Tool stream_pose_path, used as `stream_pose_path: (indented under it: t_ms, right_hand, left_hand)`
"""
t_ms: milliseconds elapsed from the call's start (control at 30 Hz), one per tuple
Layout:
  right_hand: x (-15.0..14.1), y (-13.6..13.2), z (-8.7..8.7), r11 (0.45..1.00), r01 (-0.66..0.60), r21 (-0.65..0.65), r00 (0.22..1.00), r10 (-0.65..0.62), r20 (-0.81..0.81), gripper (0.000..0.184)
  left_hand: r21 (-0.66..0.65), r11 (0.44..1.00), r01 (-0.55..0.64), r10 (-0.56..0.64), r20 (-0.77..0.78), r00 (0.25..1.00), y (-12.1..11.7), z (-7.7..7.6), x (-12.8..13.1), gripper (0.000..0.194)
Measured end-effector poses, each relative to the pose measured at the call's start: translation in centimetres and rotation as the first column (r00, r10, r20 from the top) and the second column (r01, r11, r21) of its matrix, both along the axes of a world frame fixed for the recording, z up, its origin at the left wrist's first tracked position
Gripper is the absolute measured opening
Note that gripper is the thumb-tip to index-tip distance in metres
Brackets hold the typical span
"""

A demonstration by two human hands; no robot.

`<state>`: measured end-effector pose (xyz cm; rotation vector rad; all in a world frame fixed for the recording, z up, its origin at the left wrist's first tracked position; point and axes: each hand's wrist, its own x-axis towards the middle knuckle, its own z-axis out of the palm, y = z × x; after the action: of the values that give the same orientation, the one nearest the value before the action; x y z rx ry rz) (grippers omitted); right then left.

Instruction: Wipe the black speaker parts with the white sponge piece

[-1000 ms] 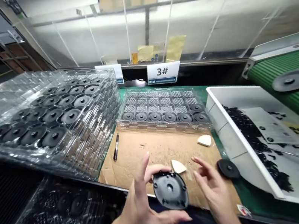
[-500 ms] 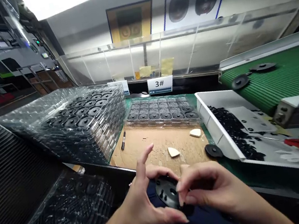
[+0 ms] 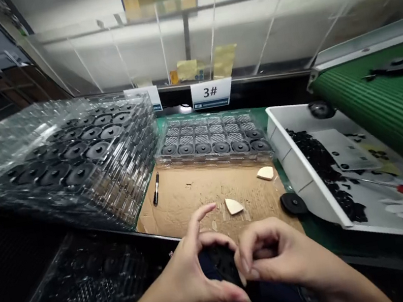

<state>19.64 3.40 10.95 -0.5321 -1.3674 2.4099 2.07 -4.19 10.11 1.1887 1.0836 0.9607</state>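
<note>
My left hand [image 3: 193,271] and my right hand [image 3: 276,252] meet low in the view, just in front of a cardboard sheet [image 3: 189,194]. Between them they grip a black round plastic part [image 3: 224,265], and fingers hide most of it. Beyond my fingertips lies a cream wedge of sponge [image 3: 234,206], with a second wedge [image 3: 266,173] farther right. A black disc [image 3: 294,203] rests on the green mat to the right of my right hand. A black marker pen [image 3: 156,188] lies at the cardboard's left side.
A clear tray of black discs [image 3: 211,139] sits behind the cardboard, and a tall stack of similar trays [image 3: 81,150] stands left. On the right are a white bin of black pieces and papers [image 3: 283,158] and a green conveyor belt [image 3: 382,100] carrying discs.
My right hand has moved from beside the black part onto it, with its fingers closing. The part has turned and is mostly hidden now. The view has shifted with my head.
</note>
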Motion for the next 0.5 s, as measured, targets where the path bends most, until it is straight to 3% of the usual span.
stream_pose_path:
  t_ms: [133, 333, 433, 500]
  right_hand:
    - [-0.8, 1.5, -1.1, 0.993, 0.093, -0.068, 0.994, -0.088, 0.064, 0.011]
    - [-2.1, 3.0, -1.9, 0.963, 0.207, 0.173, 0.945, -0.242, 0.221, 0.021]
    - [-2.1, 3.9, -2.4, 0.897, 0.274, 0.346, 0.881, -0.378, 0.283, 0.031]
    - [-1.1, 4.9, -2.6, 0.805, 0.322, 0.498, 0.789, -0.519, 0.329, 0.028]
  left_hand:
    - [0.041, 0.999, 0.015, -0.017, 0.037, 0.999, 2.3, -1.7, -1.1, 0.106]
    - [0.111, 0.993, -0.034, 0.032, 0.02, 0.999, 4.7, -3.5, -2.8, 0.1]
    - [-0.051, 0.999, -0.013, 0.019, 0.13, 0.991, 5.8, -4.9, -3.6, 0.079]
    - [-0.216, 0.975, 0.043, -0.005, 0.174, 0.985, 6.3, -6.2, -4.3, 0.058]
